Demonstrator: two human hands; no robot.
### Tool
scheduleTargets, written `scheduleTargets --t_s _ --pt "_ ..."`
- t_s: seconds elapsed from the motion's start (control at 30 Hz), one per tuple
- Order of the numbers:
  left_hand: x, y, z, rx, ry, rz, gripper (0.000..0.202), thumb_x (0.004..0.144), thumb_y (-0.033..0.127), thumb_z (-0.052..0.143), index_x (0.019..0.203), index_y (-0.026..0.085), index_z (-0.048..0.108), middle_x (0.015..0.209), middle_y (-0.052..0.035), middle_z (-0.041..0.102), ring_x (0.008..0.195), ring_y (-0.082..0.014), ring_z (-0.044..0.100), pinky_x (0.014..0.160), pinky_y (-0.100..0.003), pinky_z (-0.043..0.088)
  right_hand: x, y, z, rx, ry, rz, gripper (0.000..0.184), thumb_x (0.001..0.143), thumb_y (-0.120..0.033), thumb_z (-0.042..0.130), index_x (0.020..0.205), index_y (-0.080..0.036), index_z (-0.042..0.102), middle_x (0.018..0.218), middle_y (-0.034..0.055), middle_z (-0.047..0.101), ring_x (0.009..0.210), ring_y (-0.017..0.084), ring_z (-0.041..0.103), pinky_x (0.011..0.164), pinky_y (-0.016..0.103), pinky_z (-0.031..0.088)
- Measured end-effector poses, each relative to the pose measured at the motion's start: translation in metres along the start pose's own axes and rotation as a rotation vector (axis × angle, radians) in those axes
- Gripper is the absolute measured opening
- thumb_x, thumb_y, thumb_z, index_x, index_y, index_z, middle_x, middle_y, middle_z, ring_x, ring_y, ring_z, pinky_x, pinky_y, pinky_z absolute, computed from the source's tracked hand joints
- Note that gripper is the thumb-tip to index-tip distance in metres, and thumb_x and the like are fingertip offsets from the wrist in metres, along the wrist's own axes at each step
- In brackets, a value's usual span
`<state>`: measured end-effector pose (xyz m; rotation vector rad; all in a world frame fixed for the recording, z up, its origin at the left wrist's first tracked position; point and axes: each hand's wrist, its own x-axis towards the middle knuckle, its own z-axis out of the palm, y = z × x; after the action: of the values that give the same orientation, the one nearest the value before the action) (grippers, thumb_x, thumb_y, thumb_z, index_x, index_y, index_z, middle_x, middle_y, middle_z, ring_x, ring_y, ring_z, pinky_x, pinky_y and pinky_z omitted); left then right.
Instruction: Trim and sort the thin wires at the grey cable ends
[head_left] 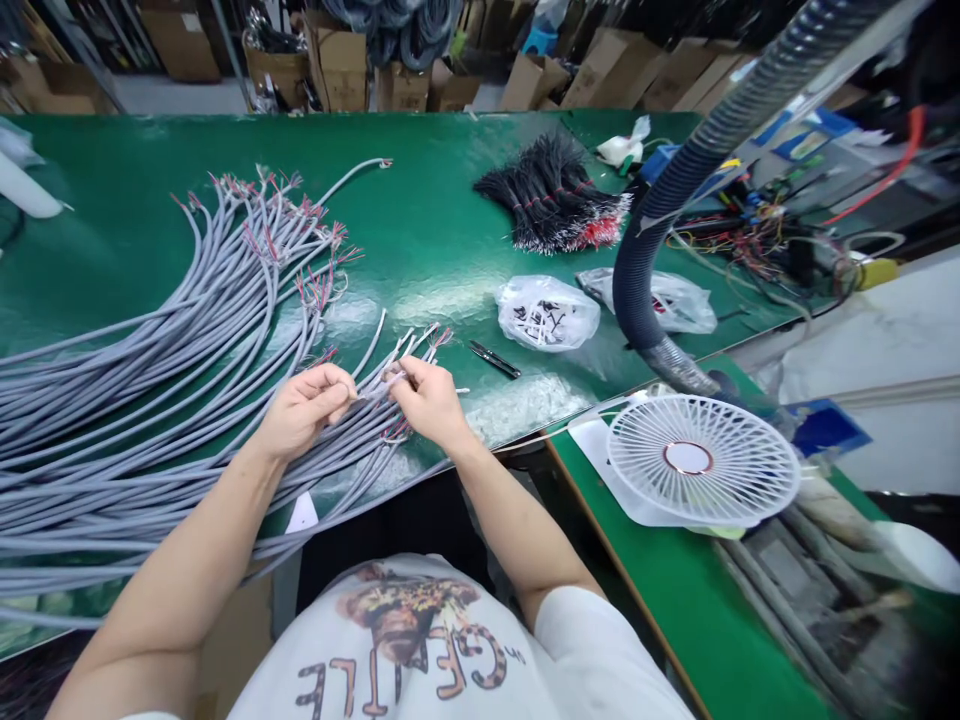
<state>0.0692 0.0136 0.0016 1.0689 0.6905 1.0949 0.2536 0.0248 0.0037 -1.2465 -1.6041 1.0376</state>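
Left hand (pixel 304 410) and right hand (pixel 429 402): both pinched on a grey cable's (pixel 373 392) end, near the green bench's (pixel 420 210) front edge. Black hand tool (pixel 495 359) just beyond the right hand, a narrow strip of bench between.

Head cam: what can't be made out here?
Which of the grey cables the left hand and right hand pinch: their fingers hide the ends.
Other ends of those cables: cut off by the left edge of the head view.
Contents of the clear plastic bag: blurred by crumpled film.
Dark tool: too small to tell its type.
Wiring: partly hidden by the black corrugated hose.
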Motion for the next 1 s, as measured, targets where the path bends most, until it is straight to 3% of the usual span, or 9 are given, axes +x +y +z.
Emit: scheduleTargets --t_s 0.13,0.23,0.47,0.63,0.8,0.9,1.0 --pt "0.004 0.004 -0.001 -0.111 0.061 0.034 0.018 0.079 0.031 0.071 0.076 0.015 0.062 0.046 0.0051 0.042 0.046 -0.0071 0.040 0.053 -0.021 0.032 0.001 0.000 -0.002 0.580 -0.147 0.192 0.017 0.076 -0.033 0.063 0.078 -0.017 0.058 0.053 -0.0073 0.045 0.039 0.004 0.031 0.041 0.019 0.022" --pt "0.006 0.006 0.000 -0.156 0.074 0.020 0.019 0.078 0.031 0.072 0.075 0.015 0.062 0.045 0.0062 0.040 0.045 -0.0062 0.038 0.054 -0.021 0.034 -0.006 -0.001 -0.002 0.869 -0.254 0.272 0.021 0.073 -0.033 0.069 0.080 -0.017 0.059 0.052 -0.0092 0.040 0.036 0.001 0.024 0.037 0.017 0.015" --pt "0.003 0.009 0.005 -0.232 0.045 0.019 0.021 0.075 0.029 0.075 0.072 0.015 0.060 0.044 0.0074 0.038 0.044 -0.0052 0.036 0.057 -0.020 0.036 -0.017 0.000 0.014 1.241 -0.098 0.241 0.006 0.075 -0.021 0.063 0.077 -0.016 0.059 0.057 -0.0073 0.041 0.038 0.000 0.021 0.035 0.013 0.016" --pt "0.006 0.005 0.007 -0.257 0.034 0.034 0.022 0.073 0.029 0.076 0.072 0.014 0.060 0.044 0.0073 0.038 0.044 -0.0048 0.035 0.057 -0.020 0.037 -0.009 -0.001 0.022 1.336 0.092 0.236 0.004 0.079 -0.015 0.056 0.076 -0.015 0.058 0.056 -0.0077 0.037 0.038 0.001 0.020 0.033 0.012 0.017" --pt "0.010 0.000 0.003 -0.286 0.052 0.037 0.024 0.071 0.030 0.078 0.070 0.014 0.060 0.045 0.0071 0.038 0.044 -0.0045 0.034 0.054 -0.019 0.037 0.005 -0.002 0.027 1.177 0.264 0.241 0.009 0.083 -0.015 0.051 0.076 -0.015 0.057 0.055 -0.0078 0.036 0.037 0.001 0.021 0.033 0.014 0.017" --pt "0.013 0.000 -0.003 -0.328 0.094 0.022 0.023 0.070 0.028 0.079 0.071 0.014 0.060 0.044 0.0080 0.037 0.043 -0.0040 0.033 0.055 -0.018 0.038 0.018 -0.001 0.009 1.079 0.388 0.196 0.010 0.086 -0.018 0.049 0.077 -0.017 0.054 0.053 -0.0089 0.036 0.036 0.000 0.022 0.035 0.014 0.019" --pt "0.015 0.002 -0.008 -0.379 0.146 0.029 0.020 0.074 0.025 0.075 0.071 0.014 0.058 0.044 0.0087 0.034 0.042 -0.0040 0.033 0.056 -0.018 0.040 0.025 -0.003 -0.023 1.015 0.464 0.139 0.009 0.082 -0.023 0.059 0.078 -0.018 0.052 0.051 -0.0102 0.039 0.035 0.000 0.022 0.034 0.014 0.016"
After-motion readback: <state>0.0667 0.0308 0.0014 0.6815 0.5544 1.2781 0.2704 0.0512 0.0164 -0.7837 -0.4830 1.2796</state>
